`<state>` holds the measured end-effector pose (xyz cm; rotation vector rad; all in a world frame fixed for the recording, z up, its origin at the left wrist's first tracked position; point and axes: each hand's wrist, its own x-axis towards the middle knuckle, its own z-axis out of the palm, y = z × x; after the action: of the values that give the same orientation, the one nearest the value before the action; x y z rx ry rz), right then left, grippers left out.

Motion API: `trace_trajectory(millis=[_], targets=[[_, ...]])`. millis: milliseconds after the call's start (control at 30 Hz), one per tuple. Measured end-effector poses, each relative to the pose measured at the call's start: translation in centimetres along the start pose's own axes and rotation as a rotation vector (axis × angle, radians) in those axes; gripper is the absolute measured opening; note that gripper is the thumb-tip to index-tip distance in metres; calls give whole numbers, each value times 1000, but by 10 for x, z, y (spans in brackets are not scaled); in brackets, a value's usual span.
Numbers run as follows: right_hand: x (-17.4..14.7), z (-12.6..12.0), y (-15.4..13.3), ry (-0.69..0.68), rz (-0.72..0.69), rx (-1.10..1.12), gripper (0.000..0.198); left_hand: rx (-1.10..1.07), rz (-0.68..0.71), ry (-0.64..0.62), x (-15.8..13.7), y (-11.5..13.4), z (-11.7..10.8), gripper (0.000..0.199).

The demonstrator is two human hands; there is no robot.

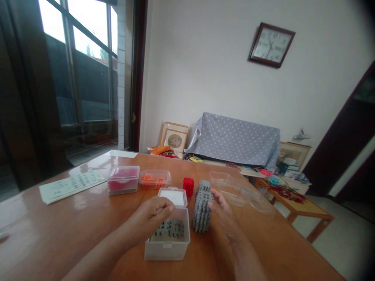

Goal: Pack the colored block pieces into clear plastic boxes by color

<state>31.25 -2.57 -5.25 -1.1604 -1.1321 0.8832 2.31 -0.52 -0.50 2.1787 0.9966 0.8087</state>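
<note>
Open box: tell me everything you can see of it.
The box looks like clear, slightly cloudy plastic, roughly rectangular, with a small latch tab on its near wall. It sits upright on the wooden table, its lid open at the far side. Gray pieces lie inside. The left hand is over its left side; contact is unclear.

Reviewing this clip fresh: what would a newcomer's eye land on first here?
Probably the grey stack of interlocking pieces, just right of the open clear box, with the right hand at its upper right side. The small bright red block, beyond the box and left of the stack's top, would likely come next. In the background, the dotted cloth and the clock high on the wall also stand out.
</note>
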Motion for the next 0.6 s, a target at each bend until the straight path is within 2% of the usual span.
trace_trajectory(millis=[233, 367, 600], targets=[[0, 3, -1, -35, -12, 7, 58, -9, -1, 12, 0, -1, 3, 35], [2, 2, 3, -11, -37, 0, 56, -13, -4, 0, 0, -1, 3, 34], [-6, 2, -9, 71, -187, -70, 55, -70, -19, 60, -1, -4, 7, 22]])
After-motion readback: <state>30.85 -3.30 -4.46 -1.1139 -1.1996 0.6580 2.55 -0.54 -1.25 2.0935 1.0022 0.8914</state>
